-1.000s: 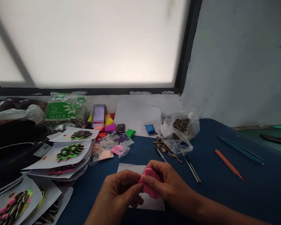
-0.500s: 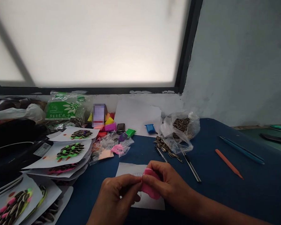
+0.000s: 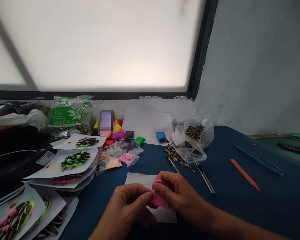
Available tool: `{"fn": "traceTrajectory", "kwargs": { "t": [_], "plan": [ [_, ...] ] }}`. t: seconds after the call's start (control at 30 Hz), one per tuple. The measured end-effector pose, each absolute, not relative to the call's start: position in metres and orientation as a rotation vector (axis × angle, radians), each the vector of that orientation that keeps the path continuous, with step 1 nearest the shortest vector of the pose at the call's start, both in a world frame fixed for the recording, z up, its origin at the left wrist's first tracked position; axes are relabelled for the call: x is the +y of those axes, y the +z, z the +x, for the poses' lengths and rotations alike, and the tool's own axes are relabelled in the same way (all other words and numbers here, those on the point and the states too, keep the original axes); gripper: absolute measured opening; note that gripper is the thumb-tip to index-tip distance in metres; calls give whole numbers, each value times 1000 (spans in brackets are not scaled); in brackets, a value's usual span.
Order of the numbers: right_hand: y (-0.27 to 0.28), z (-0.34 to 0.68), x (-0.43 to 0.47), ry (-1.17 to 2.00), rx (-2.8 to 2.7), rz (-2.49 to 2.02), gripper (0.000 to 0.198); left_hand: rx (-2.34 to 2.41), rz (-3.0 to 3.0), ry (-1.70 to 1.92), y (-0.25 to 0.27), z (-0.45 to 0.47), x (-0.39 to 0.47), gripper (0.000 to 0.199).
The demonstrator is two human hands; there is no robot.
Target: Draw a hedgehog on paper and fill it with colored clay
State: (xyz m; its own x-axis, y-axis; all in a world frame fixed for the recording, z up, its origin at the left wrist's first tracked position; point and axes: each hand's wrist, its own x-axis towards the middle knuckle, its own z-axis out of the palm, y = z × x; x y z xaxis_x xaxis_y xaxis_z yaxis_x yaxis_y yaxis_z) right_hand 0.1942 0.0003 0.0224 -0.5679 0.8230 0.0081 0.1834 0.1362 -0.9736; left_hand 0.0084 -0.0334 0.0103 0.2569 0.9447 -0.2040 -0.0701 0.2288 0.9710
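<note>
A flattened lump of pink modelling clay (image 3: 160, 199) is pinched between the thumb and fingers of my right hand (image 3: 176, 191). My left hand (image 3: 130, 203) meets it from the left, thumb and forefinger closed on the clay's left edge. Both hands are just above a white sheet (image 3: 166, 217) with a pencil drawing, which they partly cover. To the left lie finished-looking cards (image 3: 42, 171) with hedgehog shapes made of sunflower seeds and coloured clay.
Loose sunflower seeds (image 3: 173, 152) spill beside a clear bag (image 3: 206, 133). Clay packets (image 3: 118, 134) and a blue packet (image 3: 160, 136) lie at the back. Pens (image 3: 205, 178), an orange clay tool (image 3: 245, 175) and blue tweezers (image 3: 258, 160) are on the right.
The pink clay is turned and looks more folded in my right fingers. My left thumb and fingers have shifted slightly against its edge.
</note>
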Motion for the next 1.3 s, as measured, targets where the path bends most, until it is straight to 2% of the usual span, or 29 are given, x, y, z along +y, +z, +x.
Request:
{"fn": "traceTrajectory", "kwargs": {
  "t": [0.17,0.33,0.6,0.8,1.13,1.3],
  "plan": [
    [24,193,-2,1480,-1835,-971,30,1072,1016,934,15,12,-35,50],
    [24,192,1,1432,-1801,-997,36,1085,985,947,10,13,-33,59],
    [20,193,1,1458,-1788,-933,32,1058,1152,912,4,5,-31,45],
    [23,192,1,1475,-1739,-945,35,1047,1139,829,-3,5,-29,52],
    [26,191,-5,1517,-1755,-882,31,1006,1123,804,-4,7,-30,44],
    [28,192,-4,1502,-1758,-866,31,1011,1112,773,6,9,-31,51]
  ]
}}
